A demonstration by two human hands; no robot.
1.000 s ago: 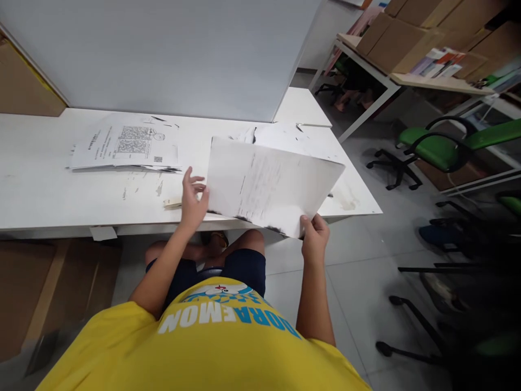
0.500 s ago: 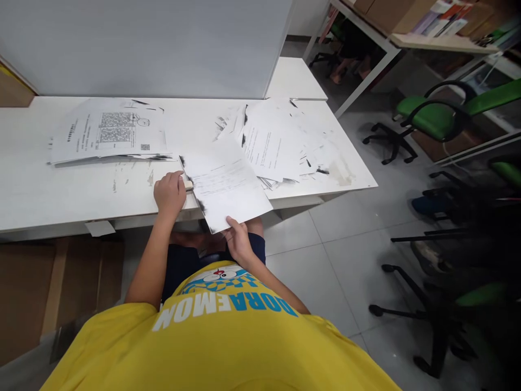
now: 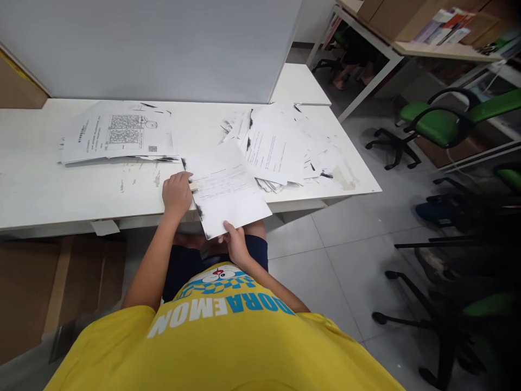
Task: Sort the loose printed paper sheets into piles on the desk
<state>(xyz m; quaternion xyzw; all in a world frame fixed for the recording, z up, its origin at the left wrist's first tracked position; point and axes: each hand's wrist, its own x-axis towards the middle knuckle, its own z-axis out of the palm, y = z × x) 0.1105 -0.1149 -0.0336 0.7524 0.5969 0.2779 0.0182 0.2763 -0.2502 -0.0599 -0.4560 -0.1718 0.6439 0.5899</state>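
A white sheet of paper (image 3: 228, 190) with faint print and black smudges along its left edge lies partly over the table's front edge. My right hand (image 3: 236, 241) pinches its near edge, thumb on top and fingers beneath. At the sheet's left edge, my left hand (image 3: 177, 194) is closed around a small cream-coloured block (image 3: 194, 186). The block's end meets the smudged edge; its exact kind is too small to tell. Beyond the sheet, to the right, lies a loose pile of smudged papers (image 3: 272, 149).
On the white table (image 3: 81, 193), a neater paper stack (image 3: 95, 133) lies at the left. A grey panel (image 3: 163, 49) stands along the back. Cardboard boxes (image 3: 81, 288) are below left. Green office chairs (image 3: 437, 122) stand to the right, and a person's legs show far back.
The view has shifted slightly. The sheet's near corner has swung a little toward me and to the left, with my right hand still on it. My left hand keeps the block at the edge.
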